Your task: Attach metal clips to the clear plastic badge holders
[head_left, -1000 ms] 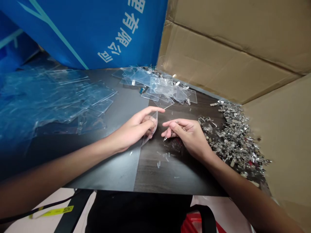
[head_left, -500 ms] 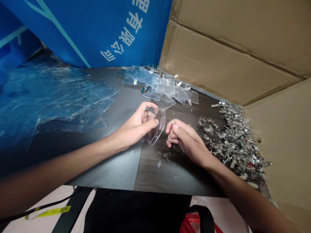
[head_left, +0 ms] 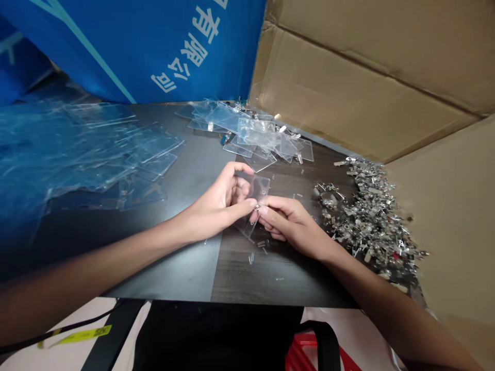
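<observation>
A clear plastic badge holder with small holes along its right edge is gripped by my left hand, thumb on top and fingers behind. My right hand pinches a small metal clip against that edge, its thumb and forefinger meeting my left thumb there. Most of the clip is hidden by the fingertips, so I cannot tell whether it passes through the slot. Small clear plastic slivers lie on the table below the hands.
Loose clear badge holders cover the left of the dark table. Badge holders with clips lie at the back. Metal clips are heaped on the right, beside cardboard. A blue printed panel stands behind.
My right hand has moved left to the badge holder's edge, bringing the metal clip against it. The badge holder has flattened out from its bent shape. The view has shifted slightly.
</observation>
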Action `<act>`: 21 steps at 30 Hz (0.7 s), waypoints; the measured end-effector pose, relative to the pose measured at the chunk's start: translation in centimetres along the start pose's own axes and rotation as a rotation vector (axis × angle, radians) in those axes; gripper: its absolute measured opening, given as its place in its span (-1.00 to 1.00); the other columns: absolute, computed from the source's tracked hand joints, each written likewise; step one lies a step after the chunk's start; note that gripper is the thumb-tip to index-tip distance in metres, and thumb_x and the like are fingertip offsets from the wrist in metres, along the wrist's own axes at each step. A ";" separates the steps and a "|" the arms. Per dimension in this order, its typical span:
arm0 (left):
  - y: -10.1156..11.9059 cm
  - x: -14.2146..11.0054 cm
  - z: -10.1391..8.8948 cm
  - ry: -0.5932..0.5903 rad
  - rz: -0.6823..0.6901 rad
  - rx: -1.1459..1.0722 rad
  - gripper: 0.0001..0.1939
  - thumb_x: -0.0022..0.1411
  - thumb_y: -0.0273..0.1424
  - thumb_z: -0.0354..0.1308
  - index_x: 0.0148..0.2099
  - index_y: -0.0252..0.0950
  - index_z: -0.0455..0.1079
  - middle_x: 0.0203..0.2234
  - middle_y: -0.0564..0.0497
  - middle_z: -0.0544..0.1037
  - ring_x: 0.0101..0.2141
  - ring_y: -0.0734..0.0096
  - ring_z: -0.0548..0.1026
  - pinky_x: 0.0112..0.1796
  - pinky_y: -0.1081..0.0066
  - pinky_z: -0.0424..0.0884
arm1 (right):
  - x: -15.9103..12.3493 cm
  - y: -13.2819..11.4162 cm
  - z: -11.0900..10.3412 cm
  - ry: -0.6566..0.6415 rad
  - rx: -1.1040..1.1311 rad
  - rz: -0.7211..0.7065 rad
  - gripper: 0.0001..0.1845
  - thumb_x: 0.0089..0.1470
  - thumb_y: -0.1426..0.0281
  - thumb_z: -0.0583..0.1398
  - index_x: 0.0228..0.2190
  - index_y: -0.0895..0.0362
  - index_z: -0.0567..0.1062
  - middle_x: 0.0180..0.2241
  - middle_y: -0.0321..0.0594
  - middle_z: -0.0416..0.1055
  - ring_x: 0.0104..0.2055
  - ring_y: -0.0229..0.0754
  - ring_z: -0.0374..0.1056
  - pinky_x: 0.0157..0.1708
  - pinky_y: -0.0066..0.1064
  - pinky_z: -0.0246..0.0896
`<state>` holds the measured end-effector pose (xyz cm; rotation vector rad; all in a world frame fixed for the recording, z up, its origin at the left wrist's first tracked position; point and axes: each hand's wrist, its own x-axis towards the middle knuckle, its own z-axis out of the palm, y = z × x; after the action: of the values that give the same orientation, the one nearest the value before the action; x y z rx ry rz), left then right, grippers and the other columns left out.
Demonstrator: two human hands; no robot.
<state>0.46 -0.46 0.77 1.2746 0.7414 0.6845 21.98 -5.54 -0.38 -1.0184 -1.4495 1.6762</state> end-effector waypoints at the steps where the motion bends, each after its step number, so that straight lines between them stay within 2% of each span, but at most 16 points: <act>1: 0.0 0.0 0.0 -0.007 0.006 0.002 -0.46 0.33 -0.37 0.38 0.21 -0.14 0.18 -0.24 0.11 0.33 -0.28 0.41 0.43 -0.26 0.33 0.39 | 0.1 -0.1 0.0 0.033 -0.019 0.014 -0.60 0.40 0.02 0.34 -0.25 0.10 0.60 -0.48 -0.43 0.25 -0.51 -0.32 0.06 -0.49 -0.42 0.02; 4: 0.0 0.2 -0.2 0.011 0.021 0.011 -0.45 0.30 -0.37 0.41 0.20 -0.15 0.22 -0.26 0.11 0.32 -0.29 0.42 0.39 -0.27 0.34 0.37 | 0.3 -0.5 0.1 0.140 -0.118 0.023 -0.53 0.33 -0.03 0.38 -0.34 0.11 0.60 -0.50 -0.38 0.38 -0.53 -0.32 0.11 -0.50 -0.41 0.00; 7: 0.1 0.2 -0.5 0.032 0.020 -0.014 -0.44 0.28 -0.33 0.44 0.20 -0.14 0.25 -0.28 0.11 0.27 -0.32 0.41 0.35 -0.34 0.38 0.34 | 0.3 -0.9 0.1 0.172 -0.205 -0.027 -0.54 0.32 0.01 0.39 -0.41 0.11 0.59 -0.56 -0.41 0.31 -0.50 -0.30 0.13 -0.47 -0.40 0.00; 10: 0.5 0.3 -0.7 0.048 0.018 -0.050 -0.40 0.23 -0.33 0.47 0.20 -0.14 0.27 -0.28 0.10 0.25 -0.33 0.41 0.32 -0.39 0.40 0.35 | 0.1 -1.1 0.0 0.131 -0.207 -0.054 -0.69 0.38 0.13 0.35 -0.31 0.09 0.62 -0.56 -0.46 0.20 -0.49 -0.29 0.10 -0.46 -0.40 0.00; 13: 0.8 0.4 -0.7 0.064 0.030 -0.096 -0.41 0.16 -0.36 0.46 0.17 -0.15 0.31 -0.26 0.08 0.26 -0.33 0.41 0.30 -0.42 0.42 0.32 | -0.3 -1.0 0.1 0.065 -0.071 -0.010 -0.82 0.43 0.25 0.26 -0.13 0.09 0.59 -0.46 -0.42 0.29 -0.47 -0.29 0.15 -0.47 -0.42 0.06; 16: 0.9 0.6 -0.9 0.070 0.071 -0.111 -0.40 0.10 -0.39 0.47 0.15 -0.15 0.33 -0.23 0.05 0.28 -0.31 0.40 0.30 -0.40 0.42 0.32 | -0.5 -0.7 0.2 0.030 0.019 0.020 -0.80 0.48 0.27 0.18 -0.11 0.10 0.57 -0.34 -0.33 0.41 -0.42 -0.29 0.26 -0.45 -0.44 0.17; 21: 0.8 0.7 -1.1 0.053 0.095 -0.060 -0.37 0.15 -0.31 0.52 0.18 -0.13 0.31 -0.26 0.06 0.26 -0.30 0.37 0.28 -0.37 0.40 0.31 | -0.6 -0.9 0.4 0.000 -0.059 -0.044 -0.74 0.56 0.22 0.15 -0.08 0.11 0.54 -0.29 -0.31 0.46 -0.40 -0.31 0.31 -0.41 -0.44 0.26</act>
<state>-0.05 0.88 1.32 1.2462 0.7018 0.8149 21.88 -6.11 0.63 -1.0109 -1.5184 1.6109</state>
